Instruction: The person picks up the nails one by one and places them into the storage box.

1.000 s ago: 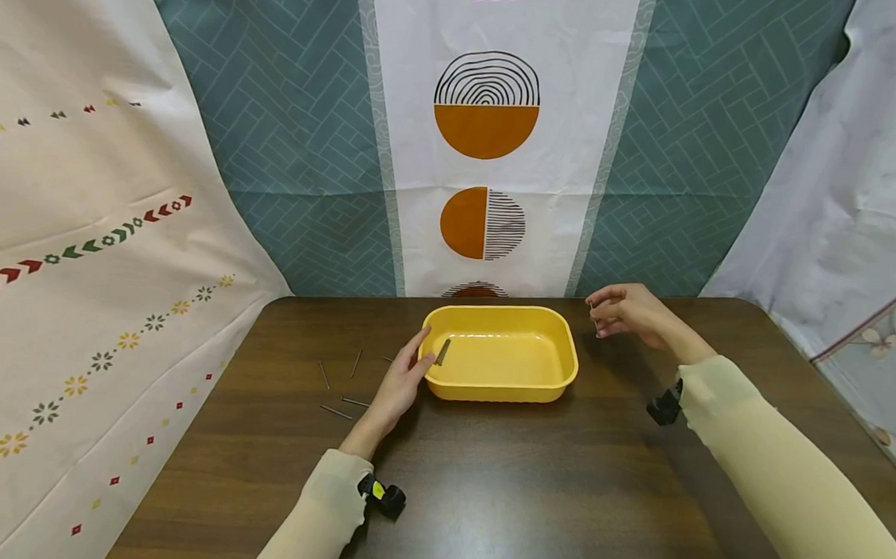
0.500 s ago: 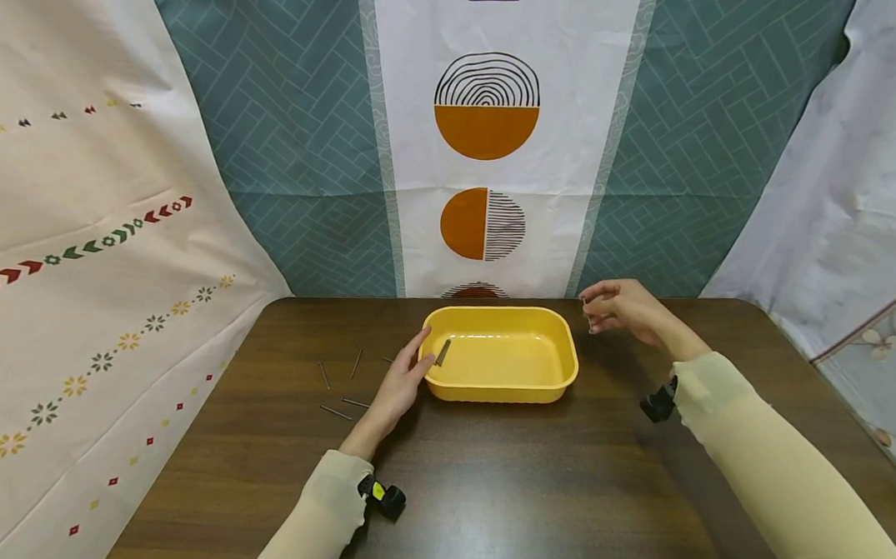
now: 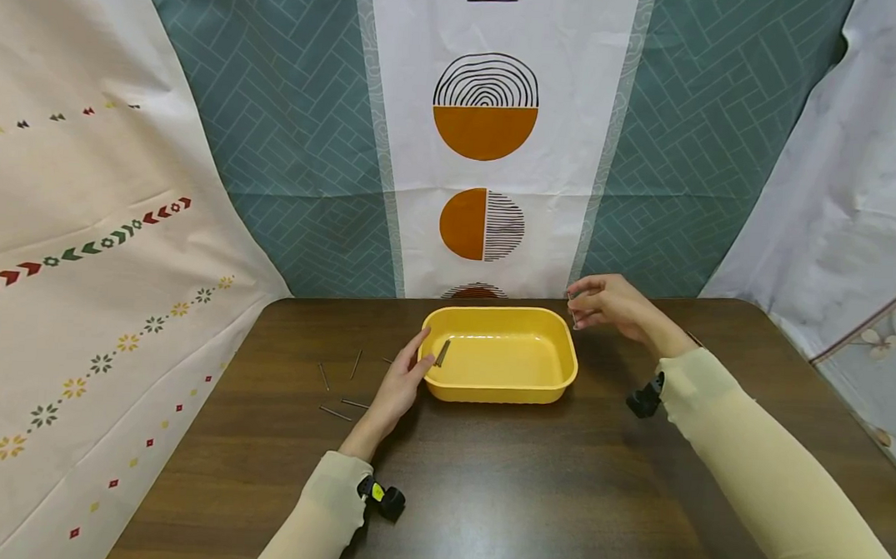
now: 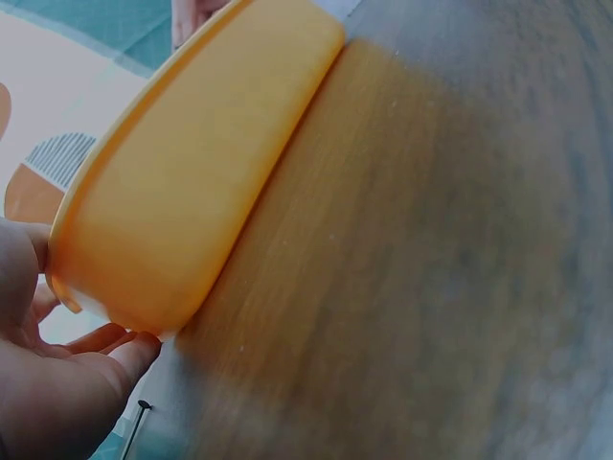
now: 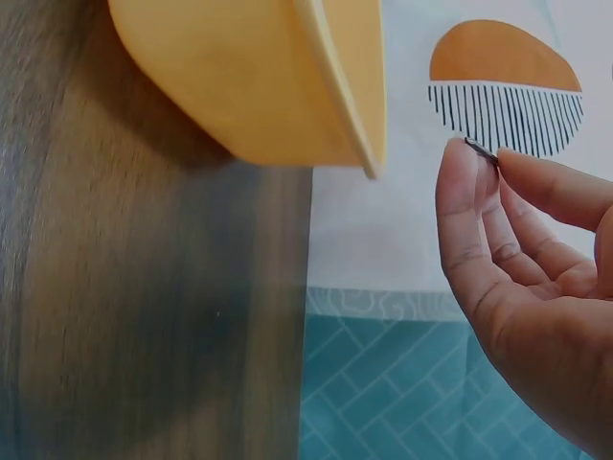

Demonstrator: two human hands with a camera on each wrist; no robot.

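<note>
A yellow plastic tray [image 3: 500, 394] stands on the dark wooden table. At its left end my left hand [image 3: 400, 386] grips it, with thumb over the rim and fingers against the outer wall in the left wrist view. A few nails [image 3: 442, 353] lie together inside the tray near that hand. My right hand [image 3: 615, 306] is in the air just beyond the tray's right end. Between its thumb and fingertips it pinches a thin nail [image 5: 481, 150], seen nearly end-on in the right wrist view.
Several loose nails [image 3: 335, 411] lie on the table left of the tray, one nail [image 4: 137, 426] close under the left hand. A thin dark piece [image 3: 695, 339] shows behind the right wrist. Patterned cloths [image 3: 319, 140] hang behind the table and at both sides.
My right hand has moved left toward the tray's right end, carrying the nail. The left hand and the tray have stayed in place.
</note>
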